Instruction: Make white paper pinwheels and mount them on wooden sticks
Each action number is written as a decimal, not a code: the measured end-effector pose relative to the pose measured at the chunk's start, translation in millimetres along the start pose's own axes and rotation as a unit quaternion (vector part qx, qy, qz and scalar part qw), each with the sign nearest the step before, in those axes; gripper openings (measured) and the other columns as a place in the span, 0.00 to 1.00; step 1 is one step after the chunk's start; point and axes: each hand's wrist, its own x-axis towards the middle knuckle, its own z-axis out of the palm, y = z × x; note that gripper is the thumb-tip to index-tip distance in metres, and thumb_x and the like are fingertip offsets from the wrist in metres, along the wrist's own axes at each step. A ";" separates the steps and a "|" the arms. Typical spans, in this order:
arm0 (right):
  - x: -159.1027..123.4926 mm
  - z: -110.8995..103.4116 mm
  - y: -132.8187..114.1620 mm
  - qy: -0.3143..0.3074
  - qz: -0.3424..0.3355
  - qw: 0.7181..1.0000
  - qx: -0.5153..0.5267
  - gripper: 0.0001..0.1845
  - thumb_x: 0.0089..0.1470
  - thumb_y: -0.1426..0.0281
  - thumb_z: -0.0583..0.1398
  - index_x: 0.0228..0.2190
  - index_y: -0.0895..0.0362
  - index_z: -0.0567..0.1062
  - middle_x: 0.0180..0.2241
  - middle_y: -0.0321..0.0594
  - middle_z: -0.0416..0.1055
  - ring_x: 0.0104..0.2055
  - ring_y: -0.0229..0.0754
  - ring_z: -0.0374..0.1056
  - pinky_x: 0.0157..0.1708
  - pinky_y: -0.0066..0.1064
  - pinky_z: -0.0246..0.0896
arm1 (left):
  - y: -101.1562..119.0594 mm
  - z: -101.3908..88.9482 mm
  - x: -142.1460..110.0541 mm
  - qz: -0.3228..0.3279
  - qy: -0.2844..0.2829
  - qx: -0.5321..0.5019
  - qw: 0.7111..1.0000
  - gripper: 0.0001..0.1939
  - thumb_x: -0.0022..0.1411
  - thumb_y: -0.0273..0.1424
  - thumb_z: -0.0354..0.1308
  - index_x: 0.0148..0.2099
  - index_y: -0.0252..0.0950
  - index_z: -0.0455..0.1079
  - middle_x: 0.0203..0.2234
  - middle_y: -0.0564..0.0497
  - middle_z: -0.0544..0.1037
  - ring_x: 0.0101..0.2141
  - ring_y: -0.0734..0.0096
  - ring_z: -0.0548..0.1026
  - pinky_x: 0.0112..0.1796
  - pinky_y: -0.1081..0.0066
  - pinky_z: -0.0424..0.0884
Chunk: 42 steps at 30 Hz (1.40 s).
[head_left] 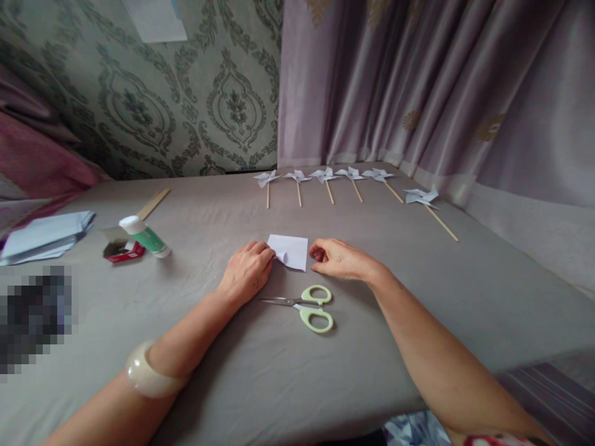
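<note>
A small white sheet of paper (295,249) lies in front of me, with a flap curling up at its lower left. My left hand (248,265) is closed on that left side, its fingertips at the curled flap. Just off the sheet's right edge, my right hand (341,258) is half curled, thumb and fingers apart, with nothing visible in it. Scissors (309,305) with pale green handles rest nearer to me, their blades pointing left, below the paper.
Several paper pinwheels (326,176) on sticks lie along the back and right. To the left are a glue stick (147,238), a small red box (123,249) with dark contents, wooden sticks (154,204) and a stack of paper (44,235). Grey cloth (209,207) covers the surface.
</note>
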 end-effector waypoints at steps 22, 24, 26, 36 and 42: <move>9.8 24.7 -16.8 0.091 -0.170 0.977 -0.094 0.09 0.59 0.70 0.57 0.40 0.55 0.76 0.44 0.40 0.71 0.47 0.40 0.66 0.44 0.28 0.58 | -3.5 1.4 3.5 0.065 0.060 -0.044 0.995 0.15 0.56 0.28 0.51 0.42 0.38 0.76 0.44 0.45 0.73 0.44 0.60 0.68 0.47 0.62 0.68; 11.4 24.9 -16.1 0.087 -0.181 0.973 -0.110 0.09 0.60 0.69 0.56 0.38 0.54 0.77 0.43 0.40 0.72 0.46 0.39 0.67 0.42 0.28 0.58 | -3.2 0.9 2.7 0.064 0.045 -0.042 0.996 0.16 0.55 0.27 0.51 0.43 0.38 0.76 0.45 0.45 0.73 0.45 0.60 0.68 0.48 0.62 0.67; 12.5 25.1 -16.3 0.087 -0.184 0.970 -0.130 0.10 0.60 0.69 0.56 0.38 0.54 0.77 0.42 0.41 0.72 0.44 0.39 0.67 0.39 0.27 0.58 | -3.5 0.4 2.3 0.064 0.038 -0.042 0.996 0.17 0.54 0.26 0.51 0.44 0.38 0.75 0.45 0.45 0.72 0.45 0.60 0.68 0.48 0.62 0.67; 12.9 27.8 -21.2 0.093 -0.192 0.959 -0.186 0.12 0.63 0.70 0.51 0.37 0.58 0.75 0.40 0.43 0.71 0.41 0.39 0.67 0.36 0.27 0.56 | -6.2 6.6 2.4 0.053 0.052 -0.054 0.996 0.15 0.55 0.26 0.51 0.42 0.39 0.76 0.45 0.45 0.72 0.45 0.62 0.70 0.47 0.64 0.70; 11.2 26.5 -22.6 0.089 -0.183 0.966 -0.162 0.11 0.62 0.72 0.52 0.37 0.59 0.73 0.40 0.44 0.71 0.40 0.40 0.67 0.36 0.29 0.57 | -9.4 11.3 2.0 0.051 0.062 -0.066 0.995 0.14 0.56 0.26 0.51 0.40 0.39 0.76 0.44 0.47 0.73 0.45 0.64 0.72 0.47 0.66 0.70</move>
